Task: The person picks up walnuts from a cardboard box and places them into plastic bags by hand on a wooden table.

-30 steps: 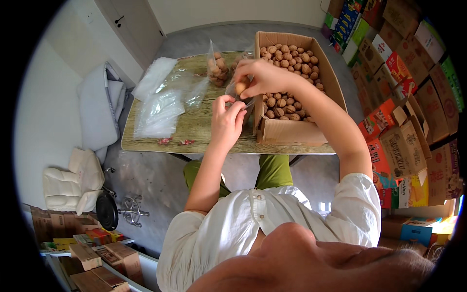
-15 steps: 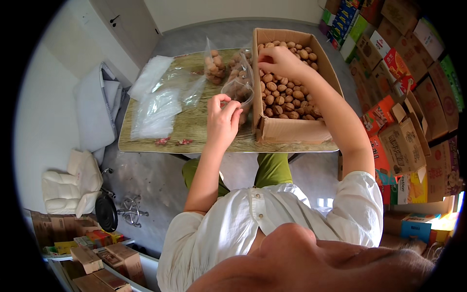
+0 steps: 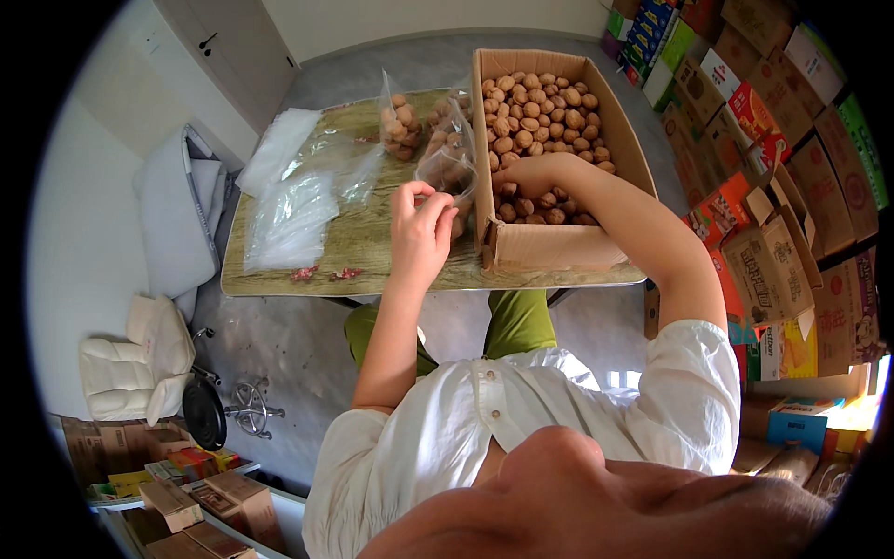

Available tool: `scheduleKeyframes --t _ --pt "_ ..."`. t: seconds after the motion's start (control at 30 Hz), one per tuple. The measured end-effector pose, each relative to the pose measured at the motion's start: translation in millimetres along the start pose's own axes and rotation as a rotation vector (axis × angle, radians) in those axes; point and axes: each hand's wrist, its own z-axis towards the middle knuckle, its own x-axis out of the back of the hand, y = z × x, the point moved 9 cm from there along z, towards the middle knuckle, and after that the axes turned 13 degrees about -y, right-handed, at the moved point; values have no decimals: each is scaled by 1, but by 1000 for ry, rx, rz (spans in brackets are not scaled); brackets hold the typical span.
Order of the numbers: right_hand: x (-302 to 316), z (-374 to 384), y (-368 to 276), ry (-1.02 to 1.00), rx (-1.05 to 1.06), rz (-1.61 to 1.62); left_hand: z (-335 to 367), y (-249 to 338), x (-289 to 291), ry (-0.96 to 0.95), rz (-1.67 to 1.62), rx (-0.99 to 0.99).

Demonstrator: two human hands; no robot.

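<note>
The box (image 3: 559, 250) is on the tabletop (image 3: 372, 265), filled with walnuts (image 3: 545, 116). Just to the left of the box, the left hand (image 3: 422, 235) has its fingers pinched on the rim of the open bag (image 3: 458, 177). I think this grip serves to spread the mouth wide, and the bag is perhaps placed so near to the box because the way between them is then short. The right hand (image 3: 517, 173) is inside the box, reaching among the walnuts close to its left wall.

Farther to the left of the box, the flat bags (image 3: 289, 219) lie in piles, probably apart so that they do not disturb the filled ones. Between them and the box stands the tall bag (image 3: 400, 129), upright, with walnuts inside.

The right fingers are mostly hidden, so I cannot tell if they are grasping a walnut or are free. Behind the open bag, the clear plastic overlaps, and how many bags are there is hard to count. The open bag's base is also covered; whether it touches the tabletop, I cannot say.
</note>
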Motion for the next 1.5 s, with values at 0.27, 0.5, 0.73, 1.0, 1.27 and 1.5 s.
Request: scheduleKeyframes --t 0.27,0.5,0.73,1.0,1.27,1.5 --pt "10 -19 -14 11 6 -12 -2 -3 2 5 11 25" --pt "107 -116 -29 1065 189 196 1 -1 2 25 19 1" --pt "102 -102 -121 954 569 114 -1 -6 0 19 1 20" --pt "90 -81 -136 680 604 120 -1 -7 -1 27 -5 8" --pt "112 -126 -30 1005 67 126 -4 -11 3 37 -22 31" --pt "15 -58 25 -58 -379 -41 -2 -10 2 9 -10 29"
